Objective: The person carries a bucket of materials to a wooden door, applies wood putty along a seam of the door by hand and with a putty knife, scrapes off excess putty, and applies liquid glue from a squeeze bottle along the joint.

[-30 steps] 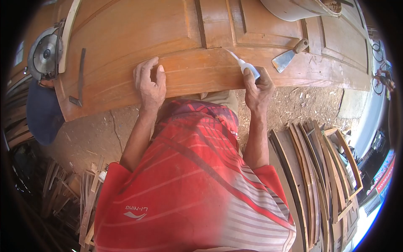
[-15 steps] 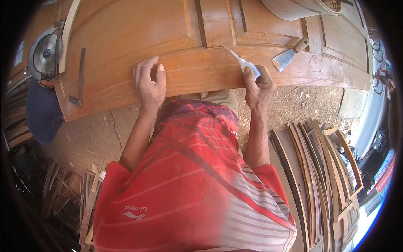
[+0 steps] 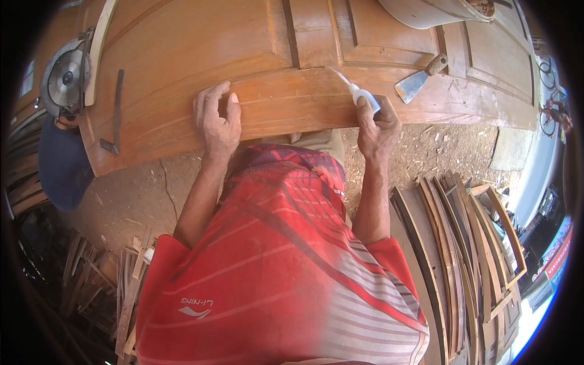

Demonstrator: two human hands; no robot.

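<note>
A brown panelled wooden door [image 3: 280,100] lies flat in front of me. My left hand [image 3: 218,118] rests on its near edge, fingers extended and thumb apart, holding nothing. In my right hand [image 3: 378,125] is a small white glue bottle [image 3: 367,99], gripped between thumb and curled fingers. Its long thin nozzle points up and left, toward a joint between the door's rail and upright. Whether the tip touches the wood I cannot tell. To the right of that hand lies a putty knife [image 3: 420,79] with a wide blade.
A circular saw [image 3: 66,78] sits at the door's left end, near a metal square [image 3: 117,115]. A white bucket [image 3: 426,13] stands on the far side. Wood strips [image 3: 450,255] are stacked at the lower right, and more scraps [image 3: 131,286] lie at lower left.
My right hand and the glue bottle have shifted slightly to the right, drawing the nozzle a little away from the joint. My left hand stays in place.
</note>
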